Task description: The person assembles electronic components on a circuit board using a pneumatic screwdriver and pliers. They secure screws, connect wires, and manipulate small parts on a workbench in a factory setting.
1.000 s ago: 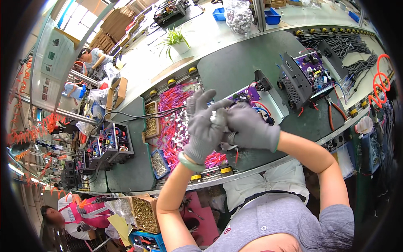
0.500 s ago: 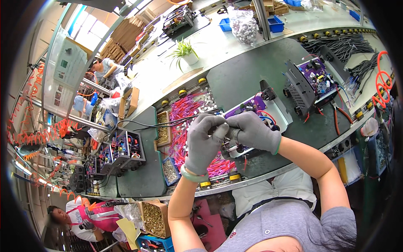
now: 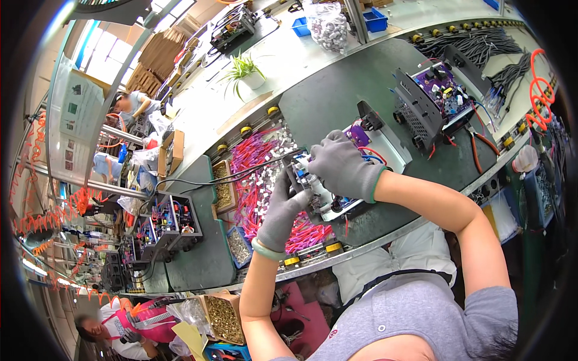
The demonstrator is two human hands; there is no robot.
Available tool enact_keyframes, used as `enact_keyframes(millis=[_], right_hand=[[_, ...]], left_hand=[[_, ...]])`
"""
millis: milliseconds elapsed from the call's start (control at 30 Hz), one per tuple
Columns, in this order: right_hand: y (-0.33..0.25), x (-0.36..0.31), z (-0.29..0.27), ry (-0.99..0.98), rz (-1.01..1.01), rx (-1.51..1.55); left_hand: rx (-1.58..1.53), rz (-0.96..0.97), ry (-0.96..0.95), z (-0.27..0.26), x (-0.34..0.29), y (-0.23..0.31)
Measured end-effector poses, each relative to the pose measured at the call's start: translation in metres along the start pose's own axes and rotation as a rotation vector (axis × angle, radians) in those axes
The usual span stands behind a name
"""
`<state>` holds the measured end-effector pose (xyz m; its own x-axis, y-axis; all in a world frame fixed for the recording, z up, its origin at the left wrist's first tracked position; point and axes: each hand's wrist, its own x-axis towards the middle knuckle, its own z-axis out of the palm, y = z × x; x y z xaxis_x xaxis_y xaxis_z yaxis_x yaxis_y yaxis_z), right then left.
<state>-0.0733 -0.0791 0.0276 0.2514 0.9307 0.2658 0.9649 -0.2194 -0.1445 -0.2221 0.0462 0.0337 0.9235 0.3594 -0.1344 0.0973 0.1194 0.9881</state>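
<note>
Both my hands wear grey gloves. In front of me lies an open electronics chassis with a white metal tray, a purple circuit board and red and blue wires. My left hand is closed around the dark end panel at the chassis's left end, thumb on the near side. My right hand bends over the same end from above, fingers curled at the panel's upper part. What its fingertips hold is hidden. A black cable runs from the left to this end of the chassis.
Bundles of pink-red wires with white connectors lie left of the chassis, beside small-part bins. Another open chassis and orange-handled pliers are at right. More units stand left. Two other people work at left.
My hands, close together before, have moved apart. The right has risen over the panel; the left has dropped slightly and now grasps the panel's side. The whole view has shifted a little.
</note>
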Motion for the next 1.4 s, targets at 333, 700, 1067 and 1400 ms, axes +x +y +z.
enact_keyframes(millis=[333, 700, 1067, 1400], right_hand=[[-0.005, 0.005, 0.003, 0.029, -0.068, 0.011], [-0.009, 0.004, 0.004, -0.011, 0.022, -0.053], [-0.007, 0.003, 0.008, 0.042, -0.034, -0.009], [-0.011, 0.022, 0.003, -0.168, -0.02, -0.056]], left_hand=[[-0.145, -0.021, 0.001, 0.005, -0.007, -0.005], [-0.122, -0.026, 0.024, 0.003, -0.008, -0.011], [-0.122, -0.012, 0.025, 0.003, -0.007, -0.014], [0.019, 0.028, 0.058, 0.004, -0.001, -0.023]])
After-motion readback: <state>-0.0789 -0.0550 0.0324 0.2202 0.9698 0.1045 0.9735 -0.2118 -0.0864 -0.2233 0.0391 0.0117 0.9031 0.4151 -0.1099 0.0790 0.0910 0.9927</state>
